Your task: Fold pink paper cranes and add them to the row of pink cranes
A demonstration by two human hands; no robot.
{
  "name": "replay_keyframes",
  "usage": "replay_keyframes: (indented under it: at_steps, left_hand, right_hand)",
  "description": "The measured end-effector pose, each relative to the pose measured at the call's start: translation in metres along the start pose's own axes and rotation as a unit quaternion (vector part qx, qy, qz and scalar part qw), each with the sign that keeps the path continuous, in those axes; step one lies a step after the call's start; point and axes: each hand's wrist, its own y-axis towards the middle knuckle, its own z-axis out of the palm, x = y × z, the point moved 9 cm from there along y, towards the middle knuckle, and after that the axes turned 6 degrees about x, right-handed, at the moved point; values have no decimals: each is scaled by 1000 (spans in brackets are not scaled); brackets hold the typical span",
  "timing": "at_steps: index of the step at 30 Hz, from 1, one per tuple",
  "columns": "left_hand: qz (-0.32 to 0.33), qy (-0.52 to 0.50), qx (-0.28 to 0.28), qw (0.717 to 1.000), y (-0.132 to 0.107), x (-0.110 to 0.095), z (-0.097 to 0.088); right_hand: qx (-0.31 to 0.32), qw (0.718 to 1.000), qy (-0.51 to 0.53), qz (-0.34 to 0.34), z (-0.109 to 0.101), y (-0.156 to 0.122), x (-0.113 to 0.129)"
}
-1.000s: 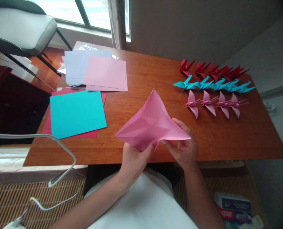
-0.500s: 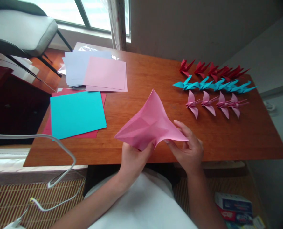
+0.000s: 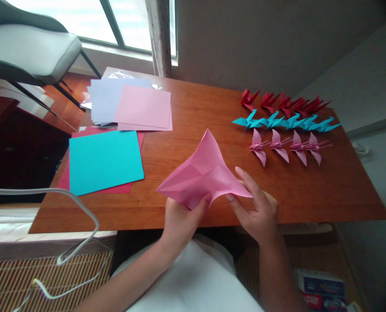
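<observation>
**Head view.** I am watching two bare hands working a pink creased square paper sheet (image 3: pixel 206 173). It is being held just above the middle of the near edge of the reddish-brown wooden table (image 3: pixel 310 190), puffed up into a three-pointed form.

- **Left hand** (image 3: pixel 183 219): it is pinching the lower left part of the pink sheet, thumb lying on top and fingers curling underneath, closed firmly on the paper.
- **Right hand** (image 3: pixel 258 208): it is gripping the right-hand point, thumb below and forefinger lying along the top. Its other fingers are spreading loosely and holding nothing.

**Surroundings.**

- On the table's left part, a teal square paper sheet (image 3: pixel 105 160) is lying over red paper sheets (image 3: pixel 121 189).
- Toward the table's far-left corner, a pale pink paper sheet (image 3: pixel 144 106) is resting on a stack of lavender paper sheets (image 3: pixel 103 97).
- On the table's far-right part, three rows of small folded birds are standing. The red paper birds (image 3: pixel 284 102) are farthest, the teal paper birds (image 3: pixel 284 122) are in the middle, and the pink paper birds (image 3: pixel 287 145) are nearest.
- Beyond the table's far-left corner, a grey cushioned chair (image 3: pixel 27 47) is standing.

**Step in hand.** I am judging this to be the collapsing of the creased sheet along its diagonals, roughly half closed.

**Next move.** It is calling for both pinches to draw the side points together evenly, with the creases aligned, before anything is pressed flat on the table.
</observation>
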Motion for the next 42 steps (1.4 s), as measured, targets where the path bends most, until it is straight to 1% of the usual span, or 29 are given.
replay_keyframes:
  at_steps: [2,5,12,15,20,25,30,36,42]
  left_hand:
    - [-1,1,-1,1000,0,-1,0]
    - [-3,-3,9,1000,1,-1,2]
    - [19,-17,7,1000,2,-4,1]
    - [20,-23,6,1000,3,-4,1]
    - [9,-21,25,999,2,-4,4]
    - [5,-11,9,1000,1,-4,1]
    - [12,-9,4,1000,2,-4,1]
    - [9,-4,1,1000,2,-2,-1]
    - [-2,11,-3,1000,2,2,-2]
  right_hand:
    - [-13,1000,-18,-8,-2,-1,1]
    - [-39,999,-24,-2,-5,-3,0]
    - [-35,999,5,17,-4,-6,-3]
    - [-44,999,-4,17,-7,-6,-2]
    - [-62,998,-5,12,-12,-8,1]
    - [-66,997,-33,13,-13,-9,1]
    - [-80,996,-26,7,-15,-11,0]
    - [-71,997,-22,-5,-15,-10,0]
    - [-106,994,-17,17,-23,-13,-2]
